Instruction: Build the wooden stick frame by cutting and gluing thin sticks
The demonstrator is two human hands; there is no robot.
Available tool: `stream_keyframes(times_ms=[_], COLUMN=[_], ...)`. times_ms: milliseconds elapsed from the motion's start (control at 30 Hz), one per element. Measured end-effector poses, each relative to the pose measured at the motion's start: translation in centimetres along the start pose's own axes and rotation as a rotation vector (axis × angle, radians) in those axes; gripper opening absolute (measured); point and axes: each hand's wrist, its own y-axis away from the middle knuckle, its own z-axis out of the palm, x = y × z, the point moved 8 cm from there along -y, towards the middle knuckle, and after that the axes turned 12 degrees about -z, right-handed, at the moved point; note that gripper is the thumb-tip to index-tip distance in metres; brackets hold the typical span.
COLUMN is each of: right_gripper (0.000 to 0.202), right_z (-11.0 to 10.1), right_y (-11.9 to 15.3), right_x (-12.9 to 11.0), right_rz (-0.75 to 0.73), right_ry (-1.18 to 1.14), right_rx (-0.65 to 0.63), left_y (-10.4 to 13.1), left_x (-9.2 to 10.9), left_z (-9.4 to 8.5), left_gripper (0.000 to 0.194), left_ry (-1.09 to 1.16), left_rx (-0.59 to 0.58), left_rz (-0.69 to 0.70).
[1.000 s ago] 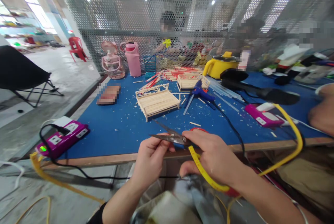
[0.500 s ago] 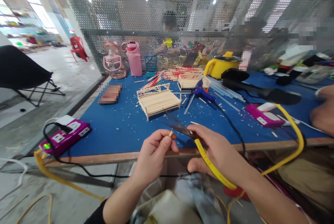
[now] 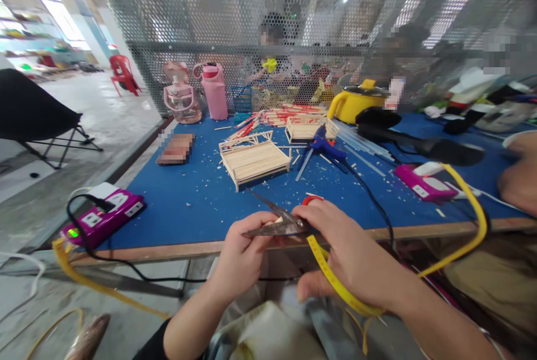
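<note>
My left hand (image 3: 241, 256) is closed in a pinch on a short wooden stick (image 3: 279, 219), whose pale tip shows above the fingers. My right hand (image 3: 356, 253) grips a pair of scissors (image 3: 289, 224) with dark blades and a red handle. The blades are spread apart, with the stick's tip between them and the lower blade crossing in front of my left fingers. A yellow measuring tape (image 3: 329, 279) loops down by my right palm and wrist. Beyond the hands sits a small bed-like frame of wooden sticks (image 3: 255, 161) on the blue tabletop (image 3: 184, 220).
A blue glue gun (image 3: 325, 147), a second stick frame (image 3: 296, 133) and red-tipped sticks (image 3: 289, 116) lie farther back. Purple power strips (image 3: 104, 217) flank the table. A yellow pot (image 3: 356, 105) and pink bottles (image 3: 215, 94) stand near the mesh. Another person's arm (image 3: 520, 169) is at right.
The scissors have moved down and left onto the stick's tip, and their blades have spread wider. The red handle now shows above my right hand. My left hand has barely shifted.
</note>
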Motion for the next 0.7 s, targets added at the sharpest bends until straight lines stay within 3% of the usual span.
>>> stream_keyframes(times_ms=[200, 333, 500, 600, 700], right_gripper=[0.074, 0.061, 0.057, 0.048, 0.044], right_z=[0.0, 0.5, 0.7, 1.6, 2.3], right_y=[-0.2, -0.2, 0.1, 0.4, 0.6], right_x=[-0.1, 0.3, 0.6, 1.0, 1.5], right_rz=[0.008, 0.049, 0.056, 0.08, 0.117], right_ry=[-0.001, -0.029, -0.03, -0.12, -0.257], right_rx=[0.005, -0.032, -0.003, -0.024, -0.006], left_y=[0.1, 0.0, 0.1, 0.0, -0.3], left_x=[0.1, -0.4, -0.4, -0.5, -0.8], left_z=[0.2, 0.5, 0.1, 0.1, 0.4], left_gripper=[0.02, 0.019, 0.028, 0.035, 0.03], left_ry=[-0.038, 0.014, -0.027, -0.088, -0.007], left_rx=[-0.014, -0.035, 0.018, 0.022, -0.006], left_rz=[0.022, -0.025, -0.052, -0.068, -0.104])
